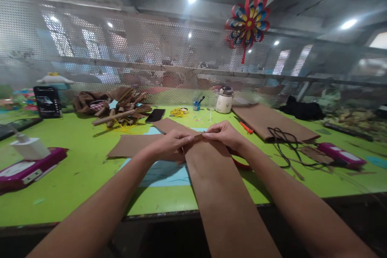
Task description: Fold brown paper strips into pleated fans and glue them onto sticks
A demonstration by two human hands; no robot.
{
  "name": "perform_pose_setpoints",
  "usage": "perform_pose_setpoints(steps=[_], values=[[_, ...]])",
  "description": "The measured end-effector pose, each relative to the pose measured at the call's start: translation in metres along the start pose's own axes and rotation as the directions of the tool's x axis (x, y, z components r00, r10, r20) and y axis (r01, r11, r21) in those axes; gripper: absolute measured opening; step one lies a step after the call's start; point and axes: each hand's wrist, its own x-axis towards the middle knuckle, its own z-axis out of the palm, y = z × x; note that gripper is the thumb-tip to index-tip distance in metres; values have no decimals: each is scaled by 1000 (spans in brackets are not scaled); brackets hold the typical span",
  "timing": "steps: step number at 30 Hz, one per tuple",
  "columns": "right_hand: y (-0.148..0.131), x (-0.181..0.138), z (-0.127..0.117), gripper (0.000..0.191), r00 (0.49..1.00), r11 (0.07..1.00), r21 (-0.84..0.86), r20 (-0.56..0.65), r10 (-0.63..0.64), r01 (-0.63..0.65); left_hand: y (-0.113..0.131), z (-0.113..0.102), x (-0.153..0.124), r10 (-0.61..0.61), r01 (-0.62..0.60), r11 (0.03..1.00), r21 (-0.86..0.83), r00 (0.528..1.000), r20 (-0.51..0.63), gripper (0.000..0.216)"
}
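Note:
A long strip of brown kraft paper (pixel 223 193) runs from the table's middle down over its near edge towards me. My left hand (pixel 172 142) pinches the strip's far end from the left. My right hand (pixel 225 133) pinches the same end from the right, fingertips almost meeting those of the left. Both hands press a narrow fold along that far edge. Under the strip lie more brown sheets (pixel 133 145) and a light blue cutting mat (pixel 165 171).
The green table (pixel 81 161) carries a pile of rolled brown paper (pixel 121 111), a black phone (pixel 155 115), yellow string (pixel 178 112), a white jar (pixel 224 100), an orange cutter (pixel 246 127), a brown paper sheet with black cord (pixel 272 123), and pink trays (pixel 27 167) (pixel 340 154). A paper pinwheel (pixel 248 22) hangs on the mesh wall.

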Motion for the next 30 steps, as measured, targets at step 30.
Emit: perform_pose_setpoints(steps=[30], values=[[10,4,4,35,997,989,130,-27,72,-68,-11,4,6,-164,137,959,-247,982,-90,29]])
